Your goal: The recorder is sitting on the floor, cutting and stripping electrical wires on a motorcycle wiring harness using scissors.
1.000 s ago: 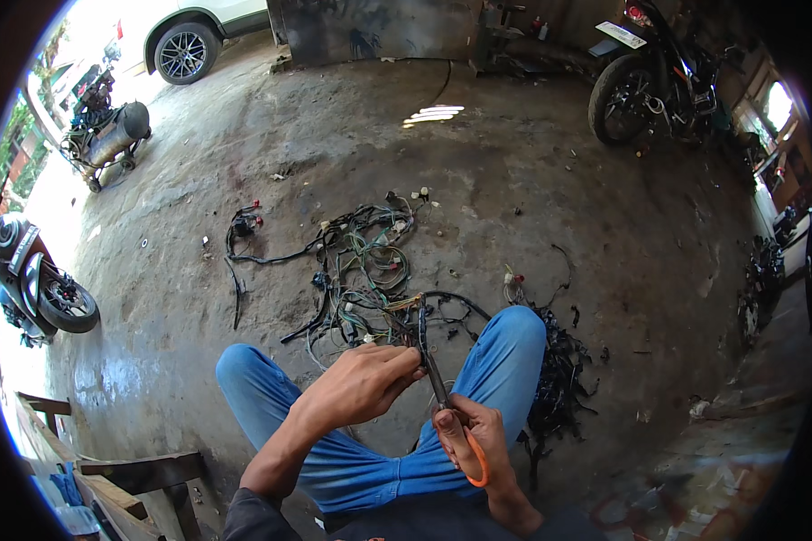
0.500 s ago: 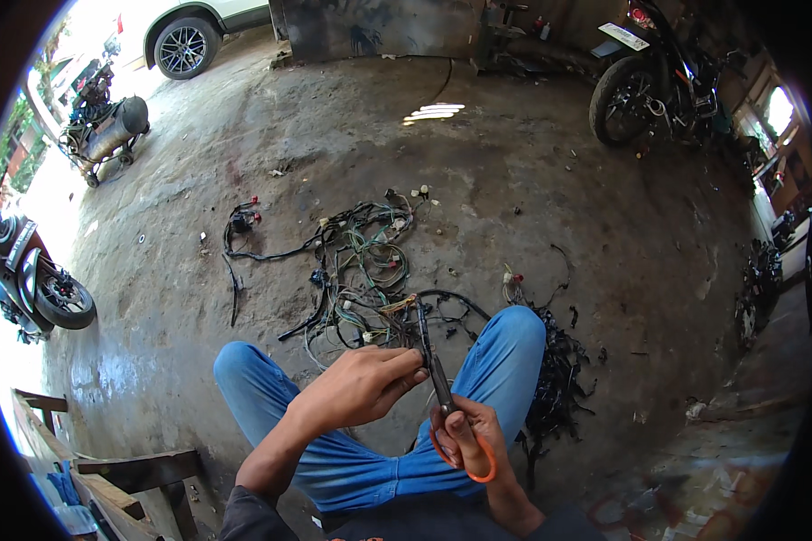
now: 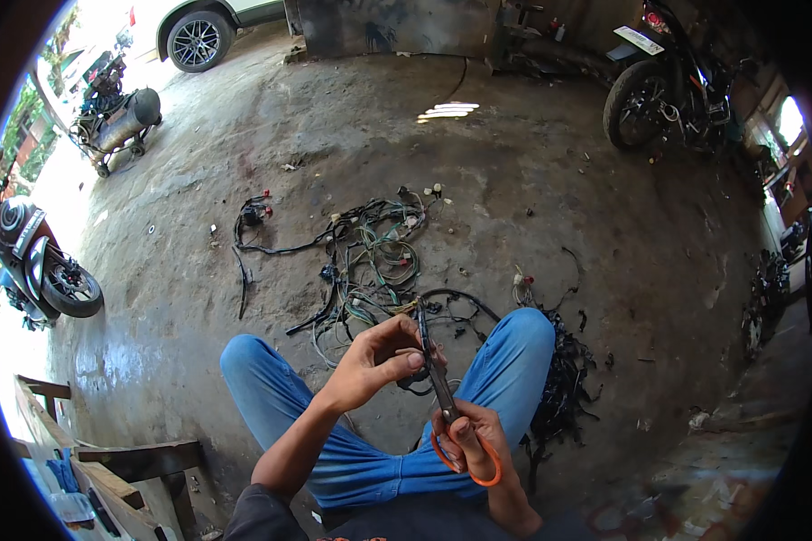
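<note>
My right hand (image 3: 480,435) grips a pair of scissors (image 3: 446,398) by its orange handles, the dark blades pointing up and away from me. The blades lie against a black-taped wire bundle (image 3: 422,317) in front of my lap; how far apart they are is hard to make out. With fingers and thumb curled round the bundle, my left hand (image 3: 375,362) holds it just left of the blade tips. This bundle runs out to a tangled wiring harness (image 3: 370,239) on the floor, with green, black and pale wires and several connectors.
A heap of black tape scraps (image 3: 559,379) lies beside my right knee. Wooden framing (image 3: 140,464) stands at the lower left. Farther off are a motorcycle (image 3: 641,104) at right, another motorcycle (image 3: 50,270) at left, an air compressor (image 3: 122,122) and a car wheel (image 3: 198,42).
My left hand has shifted slightly up along the bundle, its fingers now curling round the far side. The scissors stay in my right hand against the bundle. The whole view has shifted a little.
</note>
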### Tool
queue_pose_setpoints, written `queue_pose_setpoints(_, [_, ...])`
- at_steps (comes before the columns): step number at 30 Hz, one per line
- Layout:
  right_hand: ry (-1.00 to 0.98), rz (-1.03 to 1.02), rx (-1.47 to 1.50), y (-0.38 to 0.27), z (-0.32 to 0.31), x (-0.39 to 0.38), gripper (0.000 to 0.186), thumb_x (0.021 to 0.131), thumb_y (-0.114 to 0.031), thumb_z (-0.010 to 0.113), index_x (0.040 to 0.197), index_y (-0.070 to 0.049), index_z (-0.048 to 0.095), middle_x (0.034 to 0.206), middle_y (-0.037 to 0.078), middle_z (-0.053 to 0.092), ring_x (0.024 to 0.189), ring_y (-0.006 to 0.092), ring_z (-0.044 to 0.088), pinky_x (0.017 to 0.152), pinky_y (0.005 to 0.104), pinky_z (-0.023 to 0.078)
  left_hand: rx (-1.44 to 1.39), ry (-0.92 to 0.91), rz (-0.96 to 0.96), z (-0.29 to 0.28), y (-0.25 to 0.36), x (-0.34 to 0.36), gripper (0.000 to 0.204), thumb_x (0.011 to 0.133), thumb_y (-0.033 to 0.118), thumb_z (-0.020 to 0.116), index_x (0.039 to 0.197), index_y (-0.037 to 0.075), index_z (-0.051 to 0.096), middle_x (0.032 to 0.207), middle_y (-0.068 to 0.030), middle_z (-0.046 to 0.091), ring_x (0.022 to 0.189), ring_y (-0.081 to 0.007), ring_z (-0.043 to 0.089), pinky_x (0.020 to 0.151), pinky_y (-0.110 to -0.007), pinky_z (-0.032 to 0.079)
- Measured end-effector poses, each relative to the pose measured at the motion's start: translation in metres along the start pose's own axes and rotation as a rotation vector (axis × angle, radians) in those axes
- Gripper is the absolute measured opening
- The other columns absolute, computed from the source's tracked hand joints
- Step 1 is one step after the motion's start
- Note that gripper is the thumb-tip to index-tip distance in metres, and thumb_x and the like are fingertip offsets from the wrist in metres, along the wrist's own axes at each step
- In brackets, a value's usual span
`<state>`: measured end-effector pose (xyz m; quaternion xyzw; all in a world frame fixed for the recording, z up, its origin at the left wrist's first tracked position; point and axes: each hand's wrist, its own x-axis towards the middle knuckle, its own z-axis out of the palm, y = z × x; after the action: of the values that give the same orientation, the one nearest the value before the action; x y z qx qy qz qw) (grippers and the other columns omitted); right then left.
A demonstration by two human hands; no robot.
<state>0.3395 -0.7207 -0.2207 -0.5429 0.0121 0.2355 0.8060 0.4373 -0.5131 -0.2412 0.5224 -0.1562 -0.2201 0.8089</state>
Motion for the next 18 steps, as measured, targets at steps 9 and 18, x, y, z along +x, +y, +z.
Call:
queue_pose_setpoints(9, [0.085, -0.044, -0.231, 0.007, -0.002, -0.001, 0.057, 0.09, -0.057, 0.068, 0.086, 0.0, 0.064, 0.059, -0.003, 0.05, 0.052, 0.0028, 0.043, 0.048, 0.0213, 0.032, 0.098, 0.219, -0.107, 0.025, 0.022, -0.006, 0.022, 0.093, 0.016, 0.071, 0.098, 0.002, 0.055, 0.095, -0.0048, 0.065, 0.109, -0.0224, 0.068, 0.085, -0.03, 0.053])
queue_pose_setpoints(18, [0.021, -0.028, -0.077, 0.004, -0.003, -0.002, 0.057, 0.089, -0.057, 0.069, 0.088, -0.001, 0.063, 0.059, -0.004, 0.05, 0.048, 0.0017, 0.043, 0.043, 0.0195, 0.031, 0.083, 0.226, -0.137, 0.025, 0.03, -0.01, 0.023, 0.093, 0.013, 0.071, 0.098, 0.001, 0.052, 0.094, -0.005, 0.062, 0.109, -0.0273, 0.069, 0.088, -0.032, 0.053])
